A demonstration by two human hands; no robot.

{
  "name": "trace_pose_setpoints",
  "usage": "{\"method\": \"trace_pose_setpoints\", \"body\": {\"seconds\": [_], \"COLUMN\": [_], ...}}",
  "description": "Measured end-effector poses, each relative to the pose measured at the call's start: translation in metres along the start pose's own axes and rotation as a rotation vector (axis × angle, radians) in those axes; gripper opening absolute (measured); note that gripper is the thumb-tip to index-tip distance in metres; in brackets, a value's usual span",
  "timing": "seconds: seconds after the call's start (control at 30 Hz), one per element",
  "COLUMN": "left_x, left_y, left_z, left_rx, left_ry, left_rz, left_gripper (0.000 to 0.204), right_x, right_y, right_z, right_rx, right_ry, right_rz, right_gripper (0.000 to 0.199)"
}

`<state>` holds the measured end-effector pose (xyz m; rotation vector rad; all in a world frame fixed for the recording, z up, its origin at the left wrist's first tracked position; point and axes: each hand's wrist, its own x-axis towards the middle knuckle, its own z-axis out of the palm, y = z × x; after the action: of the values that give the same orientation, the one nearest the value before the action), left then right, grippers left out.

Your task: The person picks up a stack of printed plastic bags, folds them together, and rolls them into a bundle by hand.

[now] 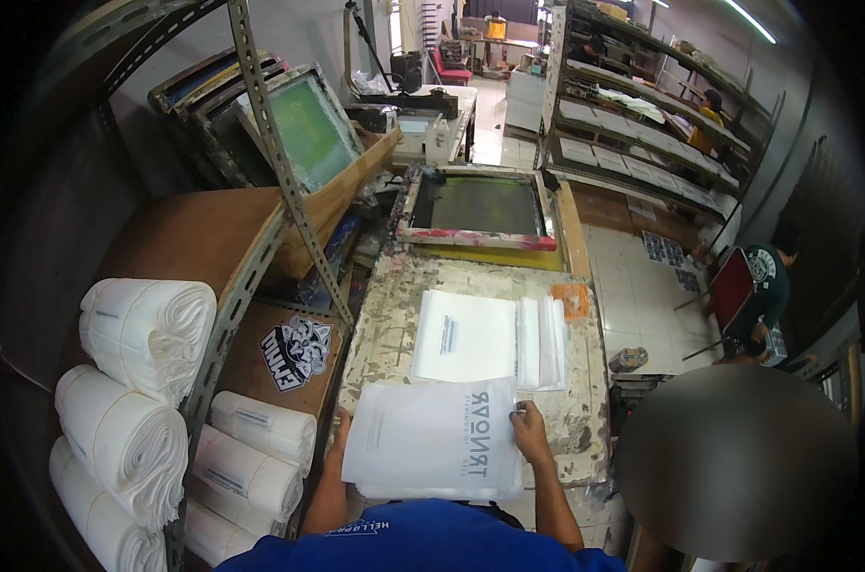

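A sheaf of thin white printed sheets (428,443), which look like flat plastic bags with grey lettering, is held level in front of my body over the table's near edge. My right hand (530,429) pinches its right edge, thumb on top. At the left edge is my left hand (341,434), gripping the sheaf from the side, most of its fingers hidden. Just beyond, a flat stack of white bags (471,329) with a small dark print lies on the paint-stained table (380,334). Beside that stack lie a few folded white bags (541,343).
A framed printing screen (480,205) rests at the table's far end. More screens (308,124) lean at the upper left. Rolled white bags (146,329) fill the left shelves. On the right are a drying rack (642,129), a seated person (766,281) and a tin can (628,359).
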<state>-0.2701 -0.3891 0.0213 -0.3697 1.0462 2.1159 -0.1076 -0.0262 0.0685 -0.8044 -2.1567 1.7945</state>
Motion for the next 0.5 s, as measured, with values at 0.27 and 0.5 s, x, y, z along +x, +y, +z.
{"method": "trace_pose_setpoints", "body": {"seconds": [0.27, 0.5], "left_x": [0.009, 0.008], "left_y": [0.000, -0.015], "left_z": [-0.031, -0.018], "left_rx": [0.607, 1.049], "left_ry": [0.005, 0.138], "left_rz": [0.025, 0.327], "left_gripper": [0.044, 0.050], "right_x": [-0.010, -0.022], "right_y": [-0.003, -0.030], "right_z": [0.014, 0.029], "right_rx": [-0.004, 0.068], "right_ry": [-0.071, -0.367], "right_rz": [0.148, 0.122], "right_gripper": [0.039, 0.064]}}
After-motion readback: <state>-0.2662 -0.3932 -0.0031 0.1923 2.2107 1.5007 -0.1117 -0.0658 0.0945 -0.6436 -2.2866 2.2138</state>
